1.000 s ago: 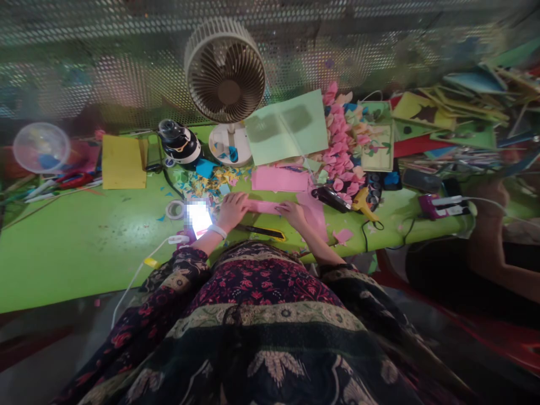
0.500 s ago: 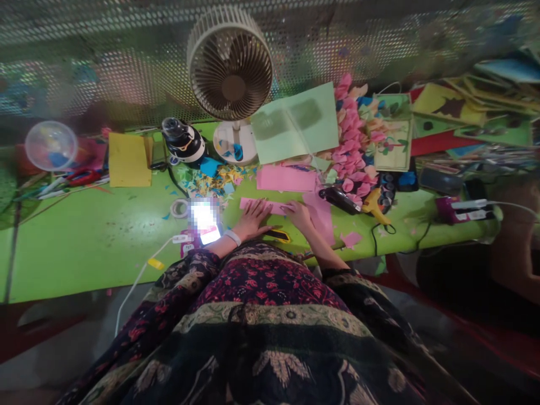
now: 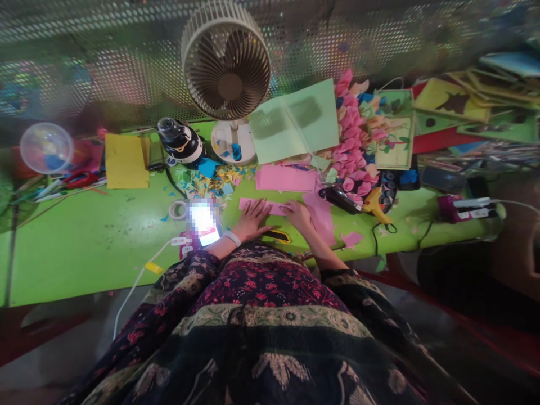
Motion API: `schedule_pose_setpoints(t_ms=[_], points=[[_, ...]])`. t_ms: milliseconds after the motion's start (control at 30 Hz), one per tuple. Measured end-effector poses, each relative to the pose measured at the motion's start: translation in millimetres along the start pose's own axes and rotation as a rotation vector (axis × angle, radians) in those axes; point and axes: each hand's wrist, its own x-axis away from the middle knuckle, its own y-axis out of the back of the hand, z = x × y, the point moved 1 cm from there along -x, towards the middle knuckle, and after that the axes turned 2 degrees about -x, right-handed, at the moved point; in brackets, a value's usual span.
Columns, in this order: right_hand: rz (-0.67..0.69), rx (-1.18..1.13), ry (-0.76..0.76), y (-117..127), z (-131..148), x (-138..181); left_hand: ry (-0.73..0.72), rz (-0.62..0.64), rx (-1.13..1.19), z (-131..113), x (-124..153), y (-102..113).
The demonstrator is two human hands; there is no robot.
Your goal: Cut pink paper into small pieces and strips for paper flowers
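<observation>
My left hand lies flat with its fingers spread, pressing on a narrow pink paper strip on the table. At the strip's right end my right hand has its fingers closed on the paper edge; the fingertips are small in view. A yellow and black utility knife lies between the two hands, close to my body. Under and beside my right forearm is a larger pink sheet. Just beyond the strip rests a stack of pink paper.
A fan stands at the back, beside a green sheet. Pink paper petals are heaped to its right. A yellow glue gun, a lit phone and a tape roll lie around. Another person's arm is at far right.
The view has shifted slightly. Both hands stay in nearly the same place on the pink strip, and nothing else has visibly moved.
</observation>
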Motion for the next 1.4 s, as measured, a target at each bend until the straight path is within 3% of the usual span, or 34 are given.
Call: schedule_pose_setpoints(t_ms=[200,467,800,1400], points=[[0.003,-0.015,-0.014,3.2,3.9,-0.9,0.010,-0.003,-0.024,-2.1,0.8,3.7],[-0.033,-0.210,-0.050,11.5,2.3,-0.1,0.019,-0.004,-0.031,-3.7,1.5,9.9],[-0.012,0.011,-0.106,8.5,0.1,-5.4,0.033,0.000,-0.025,-3.6,1.8,11.2],[-0.012,0.079,-0.109,13.9,8.0,2.9,0.055,-0.014,-0.046,-5.3,-0.5,4.5]])
